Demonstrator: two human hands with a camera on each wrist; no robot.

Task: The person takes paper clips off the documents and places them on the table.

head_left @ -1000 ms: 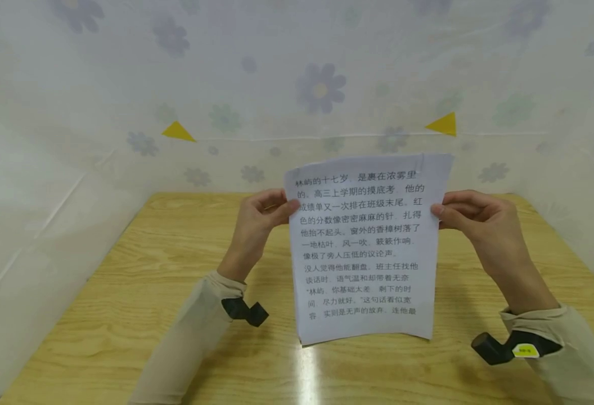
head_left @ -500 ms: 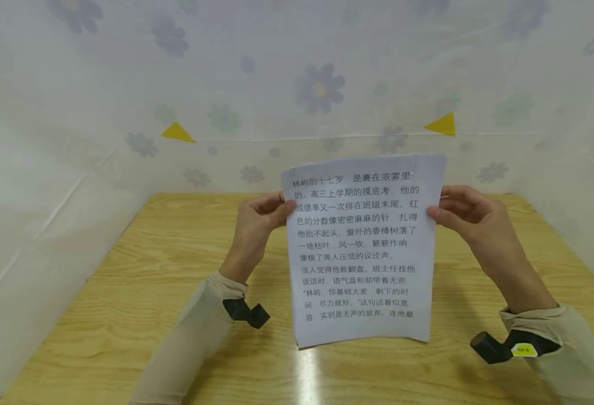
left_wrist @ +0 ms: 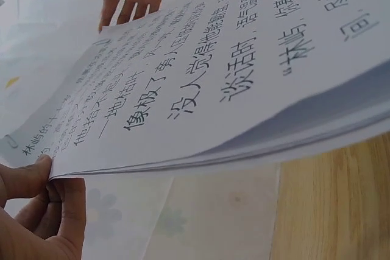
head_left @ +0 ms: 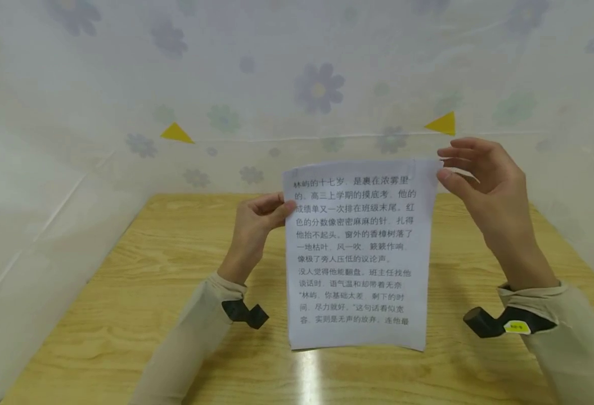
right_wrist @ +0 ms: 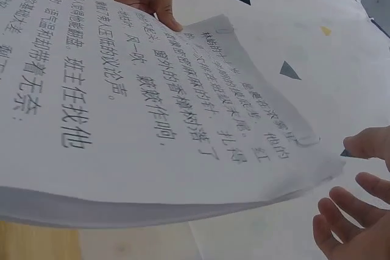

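A stack of white sheets [head_left: 358, 253] printed with black text stands upright over the wooden table [head_left: 125, 292], its lower edge close to the tabletop. My left hand [head_left: 280, 206] pinches the stack's left edge near the top, thumb in front; the left wrist view shows the thumb [left_wrist: 27, 178] on the stack [left_wrist: 244, 77]. My right hand [head_left: 449, 163] is up at the top right corner with loosely spread fingers. In the right wrist view its fingertips [right_wrist: 341, 211] stand just off the corner of the stack [right_wrist: 122, 108], gripping nothing.
Pale flower-print sheeting [head_left: 317, 84] walls in the table at the back and both sides. Two yellow triangles [head_left: 176, 133] [head_left: 442, 123] mark the back wall. Black wrist mounts [head_left: 243, 313] [head_left: 499, 323] sit on both beige sleeves.
My right hand let go of the stack's right edge and rose to its top right corner. The stack straightened and shifted slightly down. The left hand kept its pinch.
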